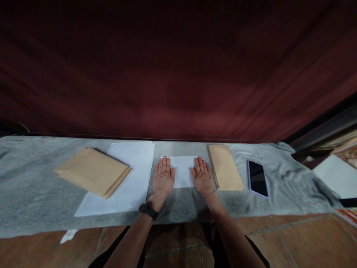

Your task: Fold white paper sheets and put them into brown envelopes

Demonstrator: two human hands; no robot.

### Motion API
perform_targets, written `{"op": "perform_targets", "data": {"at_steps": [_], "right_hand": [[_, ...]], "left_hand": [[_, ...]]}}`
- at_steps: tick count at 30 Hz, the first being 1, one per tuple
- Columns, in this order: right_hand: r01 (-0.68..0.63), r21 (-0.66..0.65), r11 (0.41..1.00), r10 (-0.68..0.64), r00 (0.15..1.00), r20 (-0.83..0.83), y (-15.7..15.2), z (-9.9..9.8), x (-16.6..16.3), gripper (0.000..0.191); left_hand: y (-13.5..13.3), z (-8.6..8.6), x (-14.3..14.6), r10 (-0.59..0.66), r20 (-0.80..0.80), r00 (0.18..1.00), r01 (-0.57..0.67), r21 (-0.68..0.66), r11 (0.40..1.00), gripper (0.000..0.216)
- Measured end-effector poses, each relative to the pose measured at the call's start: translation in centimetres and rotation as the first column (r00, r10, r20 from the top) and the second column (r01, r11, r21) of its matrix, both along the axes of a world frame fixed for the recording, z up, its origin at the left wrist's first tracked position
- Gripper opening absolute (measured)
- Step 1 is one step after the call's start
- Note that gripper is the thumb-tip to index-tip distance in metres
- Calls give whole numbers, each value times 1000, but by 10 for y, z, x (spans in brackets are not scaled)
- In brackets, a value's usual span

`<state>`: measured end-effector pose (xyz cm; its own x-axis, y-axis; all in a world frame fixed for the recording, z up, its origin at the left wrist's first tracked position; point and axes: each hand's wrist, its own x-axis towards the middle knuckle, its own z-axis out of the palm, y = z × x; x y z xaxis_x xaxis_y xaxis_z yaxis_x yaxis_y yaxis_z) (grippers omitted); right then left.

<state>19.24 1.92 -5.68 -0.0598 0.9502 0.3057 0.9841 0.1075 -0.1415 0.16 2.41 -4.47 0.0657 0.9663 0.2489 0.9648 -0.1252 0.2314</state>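
A small folded white paper (182, 171) lies on the grey cloth (33, 193) in front of me. My left hand (163, 178) rests flat on the paper's left edge, fingers stretched out and together. My right hand (202, 175) lies flat on its right edge in the same way. Neither hand holds anything. A black watch (148, 211) is on my left wrist.
A stack of brown envelopes (93, 172) lies on white sheets (131, 175) at the left. A narrow brown envelope pile (225, 167) and a dark phone (257, 178) lie at the right. A dark red curtain (178, 74) hangs behind. Tiled floor (292, 238) shows below.
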Motion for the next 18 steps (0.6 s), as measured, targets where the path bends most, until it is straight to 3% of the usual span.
{"op": "perform_targets", "data": {"at_steps": [6,11,18], "right_hand": [[10,27,1000,-9,998,-59,-5,-4,10,60],[10,19,1000,-8,995,-97,-15,6,8,60],[-302,-82,950,295,951,-88,-48,16,-28,53]], "left_hand": [[-6,-1,-13,-13,41,999,13,14,1000,62],[-21,8,-7,2,39,999,-3,33,999,62],[-57,5,17,-239,-4,971,238,-36,970,56]]}}
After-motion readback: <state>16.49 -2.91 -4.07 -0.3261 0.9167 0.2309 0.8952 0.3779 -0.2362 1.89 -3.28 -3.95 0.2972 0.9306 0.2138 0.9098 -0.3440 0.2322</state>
